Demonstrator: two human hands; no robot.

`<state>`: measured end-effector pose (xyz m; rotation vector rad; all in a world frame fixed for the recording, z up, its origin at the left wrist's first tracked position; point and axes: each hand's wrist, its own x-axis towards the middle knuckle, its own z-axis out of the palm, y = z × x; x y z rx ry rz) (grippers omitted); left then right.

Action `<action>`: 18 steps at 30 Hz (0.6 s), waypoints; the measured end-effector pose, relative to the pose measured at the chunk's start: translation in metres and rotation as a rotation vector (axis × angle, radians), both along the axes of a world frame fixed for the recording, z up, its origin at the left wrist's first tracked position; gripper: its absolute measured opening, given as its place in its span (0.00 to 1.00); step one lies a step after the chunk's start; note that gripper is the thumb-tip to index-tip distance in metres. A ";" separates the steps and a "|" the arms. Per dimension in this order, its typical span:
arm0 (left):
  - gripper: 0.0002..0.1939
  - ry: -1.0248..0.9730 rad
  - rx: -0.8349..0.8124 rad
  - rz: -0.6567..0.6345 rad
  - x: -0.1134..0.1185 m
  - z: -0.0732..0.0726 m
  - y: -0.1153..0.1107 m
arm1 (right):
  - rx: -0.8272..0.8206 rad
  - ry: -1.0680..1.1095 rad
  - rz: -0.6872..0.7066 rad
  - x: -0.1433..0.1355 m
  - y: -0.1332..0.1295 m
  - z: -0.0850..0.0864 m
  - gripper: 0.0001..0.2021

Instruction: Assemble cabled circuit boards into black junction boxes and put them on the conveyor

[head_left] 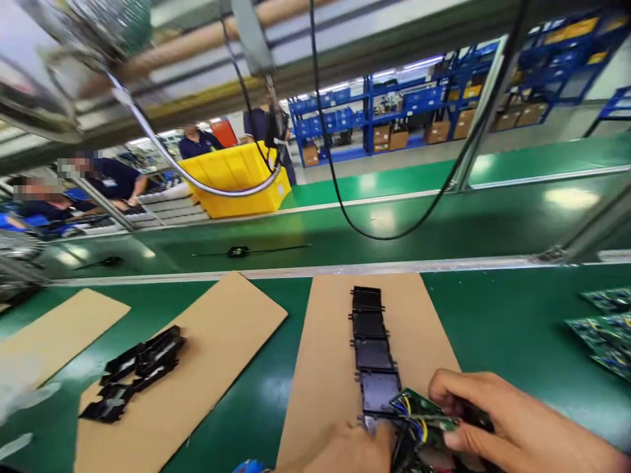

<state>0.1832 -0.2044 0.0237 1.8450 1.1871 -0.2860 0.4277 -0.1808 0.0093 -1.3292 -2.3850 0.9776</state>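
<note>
My right hand (497, 420) is closed on a green circuit board (434, 420) with blue, yellow and white wires, its thumb and fingers at the board's right end. Below the board are dark parts and wires, partly hidden. My left hand (340, 450) is at the bottom edge, blurred, beside the nearest black housing and the board; its fingers are too smeared to make out. A column of black rectangular housings (374, 355) runs up the brown cardboard sheet (315, 368) in front of me.
Several black frames (142, 368) lie on another cardboard sheet (217, 328) at left. Circuit boards (606, 335) sit at the right edge. Beyond are a yellow bin (236, 180), hanging cables (335, 177), metal posts, blue shelving (367, 118) and several people.
</note>
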 end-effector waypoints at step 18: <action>0.19 -0.461 0.151 0.440 -0.029 -0.002 0.062 | -0.052 0.041 -0.039 -0.054 0.057 0.029 0.12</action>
